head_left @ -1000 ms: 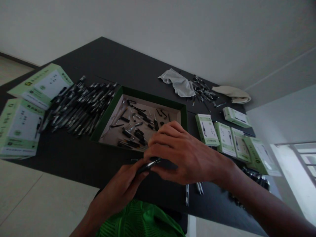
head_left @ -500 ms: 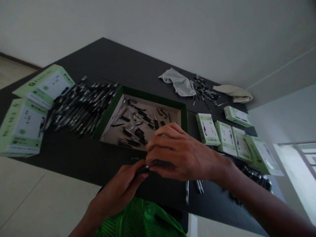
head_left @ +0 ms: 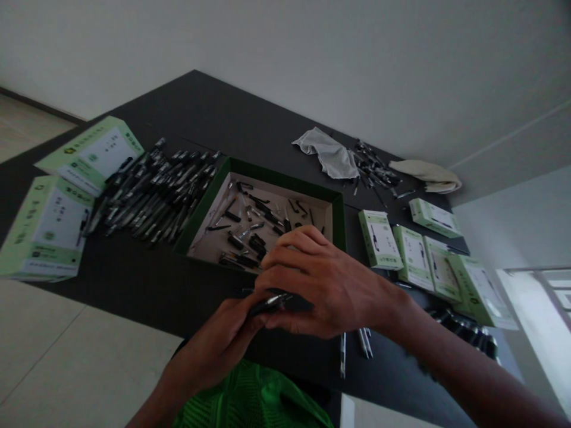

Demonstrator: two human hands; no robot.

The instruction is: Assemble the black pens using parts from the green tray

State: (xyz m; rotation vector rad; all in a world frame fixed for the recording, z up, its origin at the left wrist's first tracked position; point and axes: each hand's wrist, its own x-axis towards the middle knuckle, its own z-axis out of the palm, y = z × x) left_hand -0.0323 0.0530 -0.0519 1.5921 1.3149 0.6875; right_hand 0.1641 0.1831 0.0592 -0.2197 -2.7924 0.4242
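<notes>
A dark pen (head_left: 269, 304) with a clear, shiny section lies between my two hands at the near side of the table. My left hand (head_left: 218, 339) is closed round its left end, thumb along it. My right hand (head_left: 319, 279) curls over the other end, fingers bent and thumb below, hiding that part. Just beyond my hands is a green-rimmed shallow box (head_left: 341, 223) with loose pen parts (head_left: 256, 244) inside: caps, clips, clear barrels and refills. My right knuckles cover its near right corner.
Left of the box lies a big heap of pens (head_left: 151, 196), beside two green cartons (head_left: 53, 229). Several small pen boxes (head_left: 380, 239) stand at right. A grey cloth (head_left: 328, 153) and more pens (head_left: 375, 166) lie at the back. Slim pieces (head_left: 342, 355) lie near the front edge.
My right hand has shifted slightly left and its thumb has dropped away from the fingers, showing more of the pen. The whole view has shifted a little.
</notes>
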